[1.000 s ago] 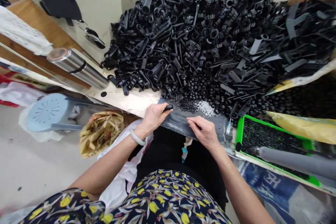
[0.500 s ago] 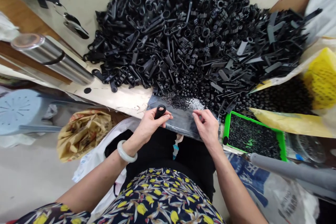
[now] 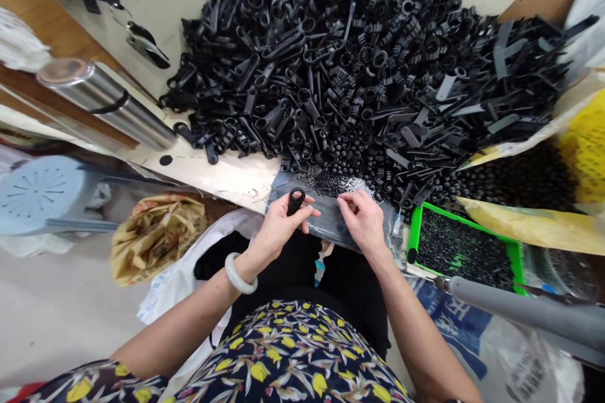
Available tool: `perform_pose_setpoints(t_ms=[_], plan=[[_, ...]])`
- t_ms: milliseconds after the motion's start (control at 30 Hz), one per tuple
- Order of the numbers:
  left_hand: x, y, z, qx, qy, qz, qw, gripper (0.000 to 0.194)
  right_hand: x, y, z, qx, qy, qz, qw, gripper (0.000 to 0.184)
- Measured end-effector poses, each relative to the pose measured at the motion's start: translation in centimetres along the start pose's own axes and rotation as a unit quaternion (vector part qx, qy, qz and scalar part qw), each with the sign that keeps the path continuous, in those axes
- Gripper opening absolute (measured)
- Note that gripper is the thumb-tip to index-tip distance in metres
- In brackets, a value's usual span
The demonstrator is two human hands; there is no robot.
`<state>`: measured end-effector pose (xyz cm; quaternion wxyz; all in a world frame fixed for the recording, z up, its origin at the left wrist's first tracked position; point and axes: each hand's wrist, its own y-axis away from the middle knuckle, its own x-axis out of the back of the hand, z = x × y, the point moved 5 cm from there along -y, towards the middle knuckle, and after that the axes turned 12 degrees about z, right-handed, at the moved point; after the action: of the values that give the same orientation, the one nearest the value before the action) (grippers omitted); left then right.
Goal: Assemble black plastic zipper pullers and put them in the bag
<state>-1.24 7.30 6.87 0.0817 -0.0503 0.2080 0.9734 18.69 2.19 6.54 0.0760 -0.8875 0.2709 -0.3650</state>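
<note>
My left hand (image 3: 280,227) is closed on a small black plastic part with a ring end (image 3: 295,201), held upright at the table's front edge. Just to its right, my right hand (image 3: 363,220) pinches its fingertips together over a grey sheet (image 3: 326,217); what it pinches is too small to make out. A little heap of small silver pins and tiny black pieces (image 3: 341,185) lies on the sheet just beyond the fingers. Behind it rises a big pile of black plastic parts (image 3: 359,69).
A green tray of small black pieces (image 3: 460,247) sits at the right, with a grey handle (image 3: 524,310) across it. A steel flask (image 3: 106,104) lies at the left. Below the table stand a blue stool (image 3: 40,192) and a brown bag (image 3: 154,236).
My left hand has lifted the black part off the sheet and turned it upright. My right hand has moved from the sheet up toward the pin heap and back a little.
</note>
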Motion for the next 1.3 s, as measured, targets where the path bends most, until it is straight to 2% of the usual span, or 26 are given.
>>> perform_pose_setpoints(t_ms=[67,133,200,300,400,600,833,967,1133,1300], plan=[[-0.3,0.2,0.2,-0.017,-0.003,-0.011,1.0,0.026,0.4,0.3,0.0,-0.096,-0.144,-0.013,0.985,0.021],[-0.9,0.5,0.5,-0.042,-0.008,-0.033,0.999,0.022,0.5,1.0,-0.2,-0.2,-0.263,-0.026,0.944,0.025],[-1.4,1.0,0.8,-0.062,-0.012,-0.055,0.997,0.019,0.3,1.7,-0.6,-0.273,-0.332,-0.041,0.902,0.029],[-1.9,1.7,1.0,-0.075,-0.017,-0.072,0.994,0.019,-0.2,2.5,-1.1,-0.318,-0.378,-0.051,0.868,0.03],[-1.9,2.1,1.2,-0.078,-0.022,-0.066,0.994,0.019,-0.6,2.9,-1.2,-0.334,-0.394,-0.047,0.855,0.031],[-1.7,2.3,1.6,-0.091,-0.041,-0.048,0.994,0.018,-1.1,3.3,-1.9,-0.296,-0.394,-0.059,0.868,0.026],[-1.5,2.5,1.5,-0.079,-0.048,-0.044,0.995,0.024,-0.9,3.0,-2.4,-0.195,-0.335,-0.047,0.921,0.022],[-1.4,2.5,1.4,-0.077,-0.054,-0.041,0.995,0.023,-0.9,3.2,-2.2,-0.163,-0.306,-0.046,0.937,0.02],[-1.4,2.7,1.6,-0.071,-0.062,-0.034,0.995,0.023,-0.2,3.0,-2.9,-0.111,-0.266,-0.045,0.957,0.014],[-1.6,2.6,1.7,-0.065,-0.04,-0.037,0.996,0.021,0.7,3.0,-4.0,-0.039,-0.221,-0.05,0.973,0.015]])
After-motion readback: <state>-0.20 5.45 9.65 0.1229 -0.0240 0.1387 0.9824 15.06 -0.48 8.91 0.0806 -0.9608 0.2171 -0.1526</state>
